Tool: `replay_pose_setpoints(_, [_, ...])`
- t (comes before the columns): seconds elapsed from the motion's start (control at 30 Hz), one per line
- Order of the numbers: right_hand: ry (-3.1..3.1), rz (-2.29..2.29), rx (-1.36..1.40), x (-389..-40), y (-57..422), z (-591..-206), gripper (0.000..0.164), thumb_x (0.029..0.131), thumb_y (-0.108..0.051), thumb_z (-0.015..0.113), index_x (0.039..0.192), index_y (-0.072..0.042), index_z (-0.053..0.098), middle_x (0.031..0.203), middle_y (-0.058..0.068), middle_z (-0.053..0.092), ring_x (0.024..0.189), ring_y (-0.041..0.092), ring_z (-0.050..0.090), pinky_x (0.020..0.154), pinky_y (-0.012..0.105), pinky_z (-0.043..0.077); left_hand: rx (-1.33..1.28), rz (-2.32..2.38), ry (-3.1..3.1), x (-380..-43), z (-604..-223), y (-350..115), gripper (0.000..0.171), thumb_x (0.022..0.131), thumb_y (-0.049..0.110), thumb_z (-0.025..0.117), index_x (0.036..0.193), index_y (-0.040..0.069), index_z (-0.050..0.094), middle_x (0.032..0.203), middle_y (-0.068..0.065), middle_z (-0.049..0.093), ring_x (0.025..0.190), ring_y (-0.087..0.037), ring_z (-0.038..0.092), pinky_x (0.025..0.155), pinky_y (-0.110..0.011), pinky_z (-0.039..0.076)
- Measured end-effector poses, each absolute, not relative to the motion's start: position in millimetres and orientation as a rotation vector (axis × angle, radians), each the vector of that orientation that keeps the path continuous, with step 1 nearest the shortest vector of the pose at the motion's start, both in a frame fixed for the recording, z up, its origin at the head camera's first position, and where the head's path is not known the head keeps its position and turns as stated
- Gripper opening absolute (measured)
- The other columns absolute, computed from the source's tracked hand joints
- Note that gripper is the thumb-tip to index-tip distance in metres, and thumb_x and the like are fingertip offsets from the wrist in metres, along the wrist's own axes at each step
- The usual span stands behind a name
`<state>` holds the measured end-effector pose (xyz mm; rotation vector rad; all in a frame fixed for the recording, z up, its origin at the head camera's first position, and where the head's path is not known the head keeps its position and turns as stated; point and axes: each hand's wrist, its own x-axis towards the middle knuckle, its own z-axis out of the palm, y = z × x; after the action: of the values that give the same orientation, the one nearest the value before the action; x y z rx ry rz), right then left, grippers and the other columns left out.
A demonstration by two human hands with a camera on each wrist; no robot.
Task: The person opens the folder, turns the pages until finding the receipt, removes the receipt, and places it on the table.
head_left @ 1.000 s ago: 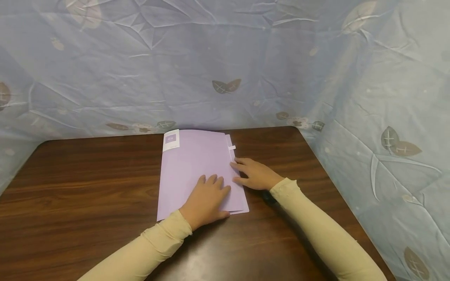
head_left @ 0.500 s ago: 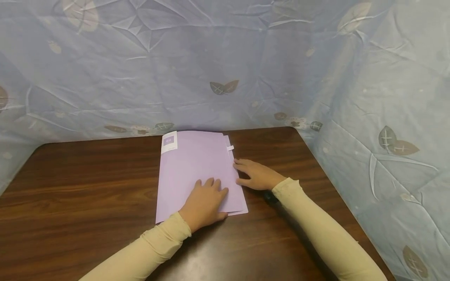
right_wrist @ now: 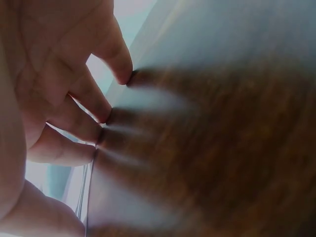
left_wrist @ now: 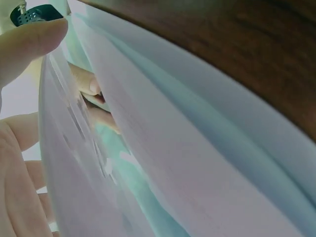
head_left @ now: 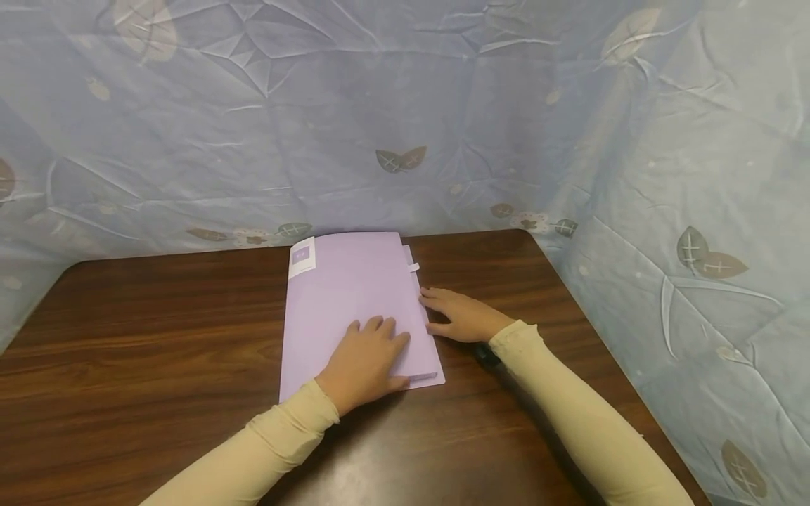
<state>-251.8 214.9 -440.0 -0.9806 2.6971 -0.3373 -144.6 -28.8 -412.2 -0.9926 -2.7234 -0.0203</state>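
Observation:
A light purple folder (head_left: pixel 342 295) lies on the brown wooden table, a white label (head_left: pixel 302 256) at its upper left corner and a small white tab (head_left: pixel 413 267) on its right edge. My left hand (head_left: pixel 363 362) rests on the lower part of its cover with fingers spread, the thumb near the bottom edge. In the left wrist view, layers of the folder (left_wrist: pixel 163 143) stand apart beside the left hand (left_wrist: pixel 15 182). My right hand (head_left: pixel 465 315) touches the folder's right edge with extended fingers. In the right wrist view, the fingertips of the right hand (right_wrist: pixel 54 84) meet that edge.
The wooden table (head_left: pixel 158 337) extends on both sides of the folder. A patterned blue-grey cloth (head_left: pixel 253 140) hangs behind and along the right side. Under the right wrist a dark device (head_left: pixel 486 355) sits close to the tabletop.
The folder's lower right edge now shows a thicker side strip beside my left thumb. My left hand has shifted slightly up and left; the right hand stays at the right edge.

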Motion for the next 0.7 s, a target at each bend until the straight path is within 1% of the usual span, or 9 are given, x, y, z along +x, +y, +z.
replay_pose_setpoints(0.27, [2.71,-0.33,-0.947,-252,213,-440,0.068,0.103,-0.04,0.061,0.159,-0.007,0.039,0.17,0.009,0.027,0.156,0.03,0.026,0.125,0.048,0.025,-1.0,-0.069,-2.692,-145,-405,-32,0.063,0.078,0.058,0.082,0.12,0.013,0.069,0.108,-0.012,0.064,0.11,-0.034,0.063,0.084,-0.055,0.056])
replay_pose_setpoints(0.47, [2.716,-0.333,-0.942,-252,212,-440,0.068,0.103,-0.041,0.062,0.159,-0.009,0.04,0.17,0.008,0.027,0.156,0.029,0.026,0.125,0.048,0.025,-1.0,-0.109,-2.693,-144,-402,-36,0.066,0.081,0.057,0.082,0.126,0.012,0.067,0.117,-0.014,0.064,0.115,-0.036,0.062,0.087,-0.056,0.055])
replay_pose_setpoints(0.7, [2.709,-0.339,-0.931,-250,213,-439,0.068,0.103,-0.043,0.06,0.16,-0.01,0.04,0.17,0.008,0.027,0.156,0.031,0.025,0.124,0.05,0.026,-1.001,-0.116,-2.695,-143,-396,-40,0.069,0.083,0.058,0.08,0.132,0.012,0.065,0.125,-0.015,0.064,0.119,-0.036,0.061,0.091,-0.055,0.056])
